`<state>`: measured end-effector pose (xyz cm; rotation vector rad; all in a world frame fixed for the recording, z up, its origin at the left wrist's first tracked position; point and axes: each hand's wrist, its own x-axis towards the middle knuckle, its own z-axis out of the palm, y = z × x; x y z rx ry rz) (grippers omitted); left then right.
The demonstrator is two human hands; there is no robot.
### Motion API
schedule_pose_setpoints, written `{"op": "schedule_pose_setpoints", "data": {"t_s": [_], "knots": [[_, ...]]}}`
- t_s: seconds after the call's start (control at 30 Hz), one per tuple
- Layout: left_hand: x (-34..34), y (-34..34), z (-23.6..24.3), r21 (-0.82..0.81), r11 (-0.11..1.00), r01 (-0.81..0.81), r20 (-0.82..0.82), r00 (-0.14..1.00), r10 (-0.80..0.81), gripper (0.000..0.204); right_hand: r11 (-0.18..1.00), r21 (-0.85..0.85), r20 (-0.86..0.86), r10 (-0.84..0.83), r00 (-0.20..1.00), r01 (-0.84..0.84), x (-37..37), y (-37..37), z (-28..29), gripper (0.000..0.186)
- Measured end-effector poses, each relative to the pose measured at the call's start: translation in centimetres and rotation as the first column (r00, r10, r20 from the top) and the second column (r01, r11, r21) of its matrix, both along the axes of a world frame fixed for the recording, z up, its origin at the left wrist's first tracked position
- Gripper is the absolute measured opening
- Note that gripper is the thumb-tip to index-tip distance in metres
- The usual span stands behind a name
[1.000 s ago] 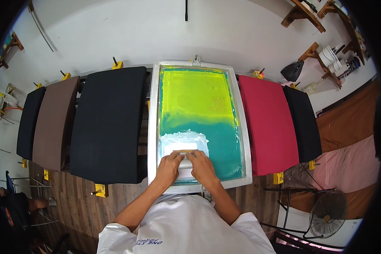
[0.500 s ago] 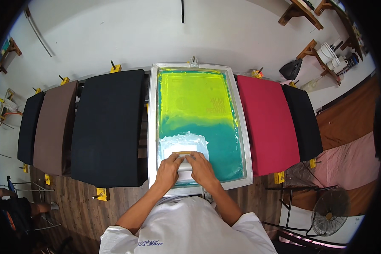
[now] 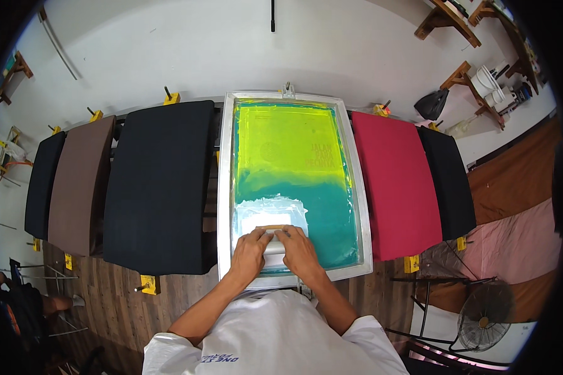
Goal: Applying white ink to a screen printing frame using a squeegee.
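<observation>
Both of my hands grip a squeegee near the front of a screen printing frame. My left hand and my right hand meet at its middle, fingertips curled over the top edge. White ink spreads on the mesh just beyond and around the squeegee. The metal-rimmed screen lies straight in front of me, its mesh yellow-green at the far half and teal at the near half. Faint stencil lettering shows in the yellow-green part. My fingers hide part of the squeegee.
Fabric-covered boards flank the screen: black and brown to the left, red and black to the right. A hinge clamp sits at the screen's far edge. A fan stands at the lower right. Someone's leg shows at lower left.
</observation>
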<state>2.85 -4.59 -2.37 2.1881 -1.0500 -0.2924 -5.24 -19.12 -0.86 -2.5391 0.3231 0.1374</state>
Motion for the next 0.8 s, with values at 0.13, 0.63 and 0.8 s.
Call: {"op": "schedule_pose_setpoints", "data": {"t_s": [0.13, 0.63, 0.8], "knots": [[-0.3, 0.3, -0.8, 0.0, 1.0, 0.002, 0.02, 1.0, -0.002, 0.05, 0.999, -0.04, 0.039, -0.029, 0.999, 0.031, -0.4, 0.3, -0.3, 0.058], [-1.2, 0.9, 0.9, 0.042, 0.999, 0.022, -0.107, 0.994, -0.017, 0.059, 1.0, -0.022, 0.024, -0.016, 1.0, 0.017, -1.2, 0.5, 0.5, 0.057], [-1.3, 0.8, -0.1, 0.022, 1.0, -0.002, -0.041, 0.999, 0.003, 0.057, 1.0, -0.027, 0.047, -0.005, 0.999, 0.007, -1.3, 0.7, -0.1, 0.055]]}}
